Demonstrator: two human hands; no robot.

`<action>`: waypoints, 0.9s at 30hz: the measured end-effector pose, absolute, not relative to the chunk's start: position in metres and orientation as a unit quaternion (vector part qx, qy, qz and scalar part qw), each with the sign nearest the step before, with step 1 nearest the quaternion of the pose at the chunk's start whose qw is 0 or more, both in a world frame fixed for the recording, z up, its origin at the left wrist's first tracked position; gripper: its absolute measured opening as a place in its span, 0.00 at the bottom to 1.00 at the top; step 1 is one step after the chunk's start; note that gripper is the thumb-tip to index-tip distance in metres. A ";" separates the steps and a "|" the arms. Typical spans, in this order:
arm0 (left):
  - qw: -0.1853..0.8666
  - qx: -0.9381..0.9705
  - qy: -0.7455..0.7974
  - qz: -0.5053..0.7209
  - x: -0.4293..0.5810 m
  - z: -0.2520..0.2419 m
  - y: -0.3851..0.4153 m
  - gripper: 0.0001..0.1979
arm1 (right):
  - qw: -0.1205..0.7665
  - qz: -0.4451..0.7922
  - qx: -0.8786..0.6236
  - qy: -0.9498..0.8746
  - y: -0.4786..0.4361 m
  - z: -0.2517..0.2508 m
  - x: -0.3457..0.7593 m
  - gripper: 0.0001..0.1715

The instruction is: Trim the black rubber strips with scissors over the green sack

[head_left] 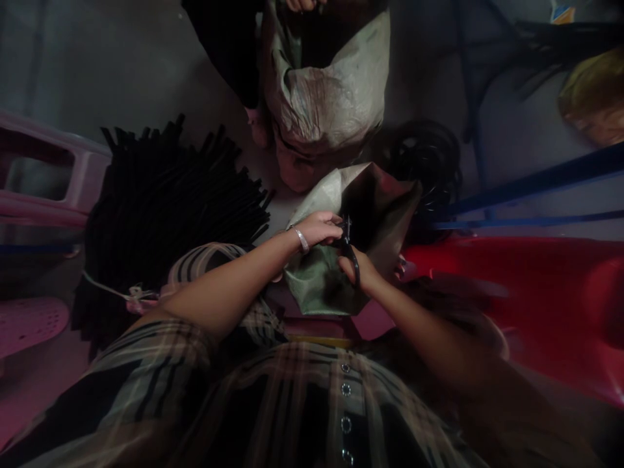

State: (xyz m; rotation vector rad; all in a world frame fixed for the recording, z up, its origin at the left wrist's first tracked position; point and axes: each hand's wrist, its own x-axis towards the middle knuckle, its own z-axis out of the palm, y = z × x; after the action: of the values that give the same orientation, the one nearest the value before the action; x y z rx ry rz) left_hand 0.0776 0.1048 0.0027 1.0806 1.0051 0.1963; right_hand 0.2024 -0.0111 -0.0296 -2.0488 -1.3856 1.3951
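Observation:
My right hand (358, 270) is wrapped round the black looped handles of a pair of scissors (355, 260), whose tip points away from me. Close to that tip, my left hand (319, 229), with a silvery bracelet on the wrist, pinches a small dark piece. Its kind is too dim to make out. Both hands are over the mouth of an open grey-green sack (322, 286) between my knees. The sack's inside is in deep shadow. To the left of my left arm lies a thick bundle of black strips (166, 188), with a pale string tied round it.
Ahead stands a larger pale sack (336, 104), with another person's hand (302, 5) at its top. Black coils (429, 156) lie on the floor to the right. Blue metal bars (541, 188) and a red plastic surface (511, 292) are on my right; a pink plastic stool (80, 169) is on my left.

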 end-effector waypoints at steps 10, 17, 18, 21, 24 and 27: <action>0.738 0.487 0.457 0.091 0.078 0.003 0.103 0.14 | 0.129 0.480 -0.709 -0.500 -0.013 -0.031 0.204 0.13; 0.737 0.493 0.454 0.089 0.078 0.001 0.102 0.12 | 0.123 0.471 -0.711 -0.507 -0.012 -0.030 0.203 0.10; 0.736 0.495 0.454 0.088 0.078 0.001 0.103 0.11 | 0.124 0.469 -0.712 -0.508 -0.012 -0.030 0.203 0.09; 0.733 0.500 0.452 0.089 0.077 0.000 0.104 0.11 | 0.140 0.461 -0.709 -0.515 -0.015 -0.031 0.204 0.06; 0.730 0.504 0.454 0.088 0.076 -0.001 0.106 0.11 | 0.162 0.473 -0.711 -0.495 -0.018 -0.034 0.204 0.07; 0.698 0.543 0.458 0.086 0.074 -0.003 0.108 0.09 | 0.177 0.510 -0.717 -0.441 -0.019 -0.036 0.203 0.08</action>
State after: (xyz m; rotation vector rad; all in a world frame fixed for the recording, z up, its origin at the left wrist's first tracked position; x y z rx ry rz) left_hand 0.0737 0.1084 -0.0027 1.2114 1.0202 0.1911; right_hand 0.2030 -0.0195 -0.0365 -2.0281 -1.2493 1.4442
